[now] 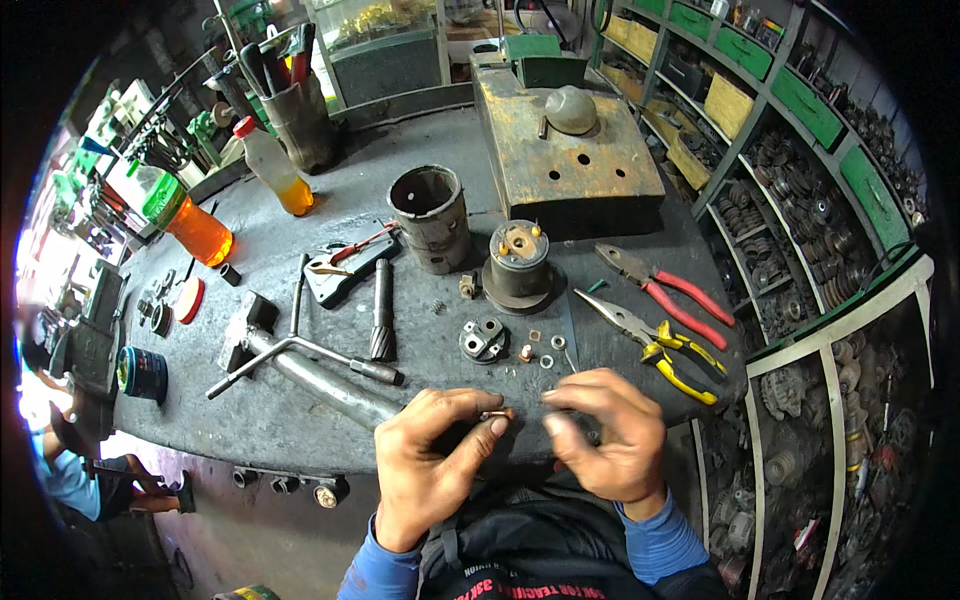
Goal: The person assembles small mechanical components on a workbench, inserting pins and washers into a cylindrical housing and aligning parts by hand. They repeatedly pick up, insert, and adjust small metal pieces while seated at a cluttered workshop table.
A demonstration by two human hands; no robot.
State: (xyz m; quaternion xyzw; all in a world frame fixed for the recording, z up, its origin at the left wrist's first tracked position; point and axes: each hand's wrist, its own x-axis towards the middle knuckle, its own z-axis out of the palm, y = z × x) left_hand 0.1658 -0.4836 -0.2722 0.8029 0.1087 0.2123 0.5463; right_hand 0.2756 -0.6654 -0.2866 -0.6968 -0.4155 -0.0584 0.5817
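Note:
My left hand [435, 450] pinches a small copper-coloured bolt [497, 413] at the near edge of the workbench. Close by on the right, my right hand [610, 435] is half curled, its thumb and forefinger apart with nothing visible between them. Just beyond the hands lie a round metal cap [483, 341] with holes, a small copper stud [527, 353], a washer [546, 362] and a nut [558, 342]. Behind these stands a solenoid housing [519, 255] with two brass-coloured terminals on top. A small brass-coloured block [467, 287] sits to its left.
Red-handled pliers [675, 295] and yellow-black long-nose pliers [655, 350] lie at right. Toward the left are a hammer [320, 380], a T-handle wrench [300, 345] and a splined shaft [383, 310]. An open metal cylinder [430, 215], bottles [280, 175] and a rusty box [570, 150] stand farther back.

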